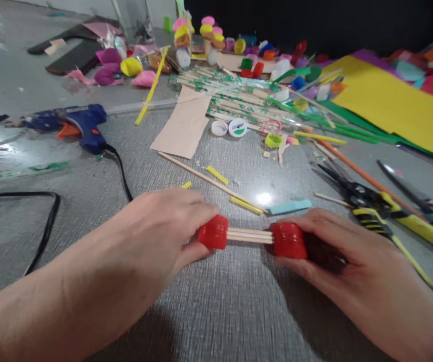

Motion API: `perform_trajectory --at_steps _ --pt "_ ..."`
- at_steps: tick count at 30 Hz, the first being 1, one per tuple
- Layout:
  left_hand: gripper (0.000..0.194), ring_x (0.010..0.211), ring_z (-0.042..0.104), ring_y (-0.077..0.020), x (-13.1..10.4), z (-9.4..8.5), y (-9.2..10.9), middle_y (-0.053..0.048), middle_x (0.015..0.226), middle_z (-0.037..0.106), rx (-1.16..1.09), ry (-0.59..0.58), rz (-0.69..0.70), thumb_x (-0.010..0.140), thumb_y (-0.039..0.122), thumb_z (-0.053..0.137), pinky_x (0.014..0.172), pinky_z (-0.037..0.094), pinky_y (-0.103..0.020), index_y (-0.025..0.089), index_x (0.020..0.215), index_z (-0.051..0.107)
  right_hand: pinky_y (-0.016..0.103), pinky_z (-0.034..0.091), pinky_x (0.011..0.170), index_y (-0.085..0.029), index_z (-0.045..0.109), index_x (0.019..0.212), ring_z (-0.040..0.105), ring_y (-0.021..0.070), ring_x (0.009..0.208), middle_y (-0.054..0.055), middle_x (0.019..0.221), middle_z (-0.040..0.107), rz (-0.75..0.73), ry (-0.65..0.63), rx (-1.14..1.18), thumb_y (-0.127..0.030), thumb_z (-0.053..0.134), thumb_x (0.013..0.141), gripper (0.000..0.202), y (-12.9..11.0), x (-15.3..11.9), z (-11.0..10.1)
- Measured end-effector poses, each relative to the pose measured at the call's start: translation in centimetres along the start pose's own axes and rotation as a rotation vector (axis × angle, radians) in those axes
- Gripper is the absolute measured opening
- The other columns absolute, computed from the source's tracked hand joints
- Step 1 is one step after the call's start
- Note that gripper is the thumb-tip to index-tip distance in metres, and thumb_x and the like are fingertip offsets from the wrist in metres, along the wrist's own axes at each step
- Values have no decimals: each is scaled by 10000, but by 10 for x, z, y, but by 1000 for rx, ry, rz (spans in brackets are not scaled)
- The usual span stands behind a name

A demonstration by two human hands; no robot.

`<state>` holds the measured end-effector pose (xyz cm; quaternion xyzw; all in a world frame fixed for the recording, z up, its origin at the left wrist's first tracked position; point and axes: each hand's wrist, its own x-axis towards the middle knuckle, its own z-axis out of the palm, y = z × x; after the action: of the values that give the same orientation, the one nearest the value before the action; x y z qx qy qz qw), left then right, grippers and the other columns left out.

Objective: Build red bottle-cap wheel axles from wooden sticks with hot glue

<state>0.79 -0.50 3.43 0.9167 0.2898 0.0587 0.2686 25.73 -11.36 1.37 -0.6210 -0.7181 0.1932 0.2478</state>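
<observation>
Two red plastic caps are joined by several thin wooden sticks (249,235) lying roughly level between them. My left hand (179,226) is closed around the left red cap (214,232), pinching it between thumb and fingers. The right red cap (289,240) is gripped by my right hand (340,266), its fingers behind and thumb in front. Just beyond the sticks lie a yellow strip (246,205), a light blue strip (290,206) and a long wooden stick (209,180) on the grey table (231,311).
A blue glue gun (84,125) with a black cord lies at the left. Black-and-yellow pliers (370,206) are at the right. Beige card (184,123), bundled sticks (239,100), colored caps and yellow sheets (401,105) cover the far side.
</observation>
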Motion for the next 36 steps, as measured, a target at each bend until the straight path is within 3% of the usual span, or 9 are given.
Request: perform_trajectory --at_steps 7,20,31,36 --pt "208 667 525 -148 0 -1 3 9 757 613 -24 2 -14 973 274 612 631 351 -298 190 788 657 259 494 647 -327 681 1016 630 157 790 -50 926 677 6 1 3 -478 653 973 160 1 -1 0" --pt "182 641 517 -131 2 0 4 33 712 597 -58 19 -45 905 216 681 602 352 -261 198 734 621 274 495 698 -303 674 1051 629 168 849 -30 982 681 30 -26 1 -435 665 978 151 1 -3 -1" --pt "162 752 551 -149 0 -2 2 -1 859 591 -17 40 -24 923 232 629 676 402 -273 208 770 677 339 502 637 -312 679 1046 642 210 807 -2 963 675 26 -24 21 -455 655 967 165 4 -5 -1" --pt "133 720 555 -153 3 -2 2 6 803 596 -34 21 -33 915 248 635 680 412 -281 207 793 664 323 498 640 -329 665 1084 638 197 800 -19 977 679 49 -12 10 -446 666 967 166 5 -6 -1"
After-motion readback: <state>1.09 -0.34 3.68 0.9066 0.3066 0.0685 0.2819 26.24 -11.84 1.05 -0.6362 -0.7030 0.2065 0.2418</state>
